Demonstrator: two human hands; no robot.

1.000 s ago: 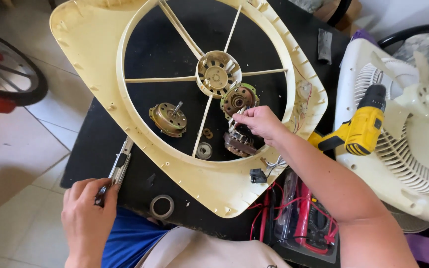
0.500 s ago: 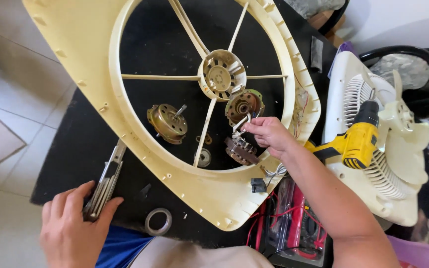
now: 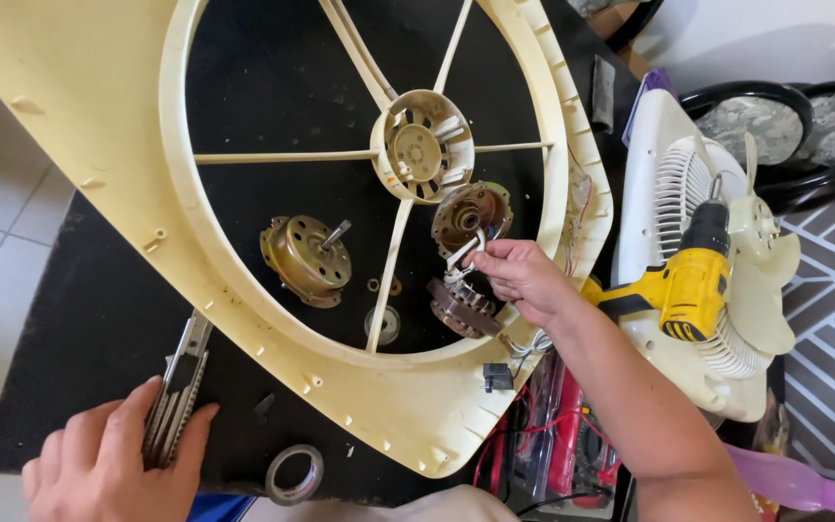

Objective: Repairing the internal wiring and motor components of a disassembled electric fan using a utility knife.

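Note:
My left hand (image 3: 99,469) grips a grey utility knife (image 3: 181,382) that lies on the black tabletop (image 3: 79,329) just outside the cream fan frame (image 3: 99,126). My right hand (image 3: 524,275) reaches inside the frame's round opening and pinches the white wires (image 3: 463,253) coming off a brown wound stator (image 3: 458,307). Just above the fingers lies a round metal motor end cap (image 3: 473,211). A brass-coloured motor body with a shaft (image 3: 306,256) rests to the left, apart from both hands.
The frame's hub (image 3: 422,145) and spokes cross the opening. A yellow cordless drill (image 3: 688,285) lies on a white fan grille (image 3: 674,184) at the right. A tape roll (image 3: 292,474), a small black connector (image 3: 495,377) and a red meter with leads (image 3: 572,440) sit near the front edge.
The view has drawn closer and shifted right. My left hand has closed further round the knife. My right hand stays at the stator's wires.

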